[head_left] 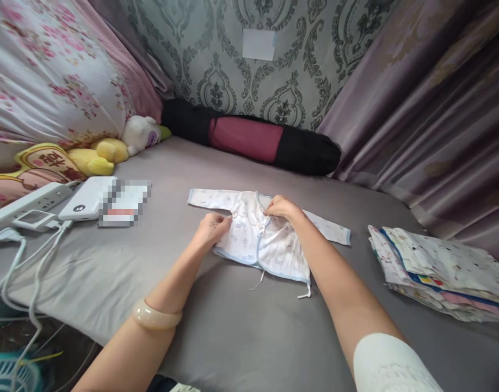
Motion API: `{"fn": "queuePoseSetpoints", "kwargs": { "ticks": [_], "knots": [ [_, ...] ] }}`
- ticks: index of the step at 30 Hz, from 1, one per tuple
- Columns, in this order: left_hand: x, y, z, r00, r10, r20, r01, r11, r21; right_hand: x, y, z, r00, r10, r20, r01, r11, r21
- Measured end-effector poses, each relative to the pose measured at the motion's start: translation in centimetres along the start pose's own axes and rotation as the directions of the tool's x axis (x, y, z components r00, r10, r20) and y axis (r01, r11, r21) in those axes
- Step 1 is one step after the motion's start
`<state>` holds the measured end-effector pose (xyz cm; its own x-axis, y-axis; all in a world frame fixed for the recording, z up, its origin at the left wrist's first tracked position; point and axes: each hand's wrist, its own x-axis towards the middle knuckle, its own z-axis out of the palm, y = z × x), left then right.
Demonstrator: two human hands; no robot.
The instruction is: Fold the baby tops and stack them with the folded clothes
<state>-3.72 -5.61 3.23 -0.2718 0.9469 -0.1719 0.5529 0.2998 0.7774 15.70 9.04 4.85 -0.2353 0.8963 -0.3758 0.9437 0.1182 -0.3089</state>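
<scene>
A small white baby shirt [243, 239] with pale blue trim and a faint print lies spread on the grey bed sheet, both sleeves stretched out sideways. My left hand [214, 227] pinches the cloth at the shirt's left side, just under the armpit. Near the neckline, my right hand [282, 207] is closed on the front edge with thumb and fingers together; it covers part of the right chest. Thin white ties [304, 294] hang from the lower hem onto the sheet. Whether a tie is between my fingers is too small to tell.
Folded baby clothes [449, 272] are stacked at the right. On the left lie a power strip [32, 204] with cables, a white power bank [88, 198] and a blurred-out flat object [124, 204]. Plush toys [141, 135] and a long black-and-maroon bag [249, 139] line the back.
</scene>
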Motion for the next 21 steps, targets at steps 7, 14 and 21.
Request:
{"fn": "queuePoseSetpoints", "kwargs": {
  "ticks": [7, 14, 21],
  "knots": [
    [0.4, -0.3, -0.1, 0.999, -0.029, 0.032, 0.03, 0.999, -0.033, -1.0, -0.6, 0.0, 0.999, -0.029, 0.023, 0.029, 1.0, 0.012],
    [0.2, -0.2, 0.3, 0.995, 0.065, -0.078, -0.035, 0.94, 0.338, -2.9, -0.9, 0.3, 0.979, -0.029, -0.199, 0.002, 0.991, -0.132],
    [1.0, 0.1, 0.2, 0.995, 0.054, -0.089, -0.043, 0.992, 0.116, -2.1, 1.7, 0.2, 0.972, -0.142, -0.186, 0.15, 0.988, 0.033]
  ]
}}
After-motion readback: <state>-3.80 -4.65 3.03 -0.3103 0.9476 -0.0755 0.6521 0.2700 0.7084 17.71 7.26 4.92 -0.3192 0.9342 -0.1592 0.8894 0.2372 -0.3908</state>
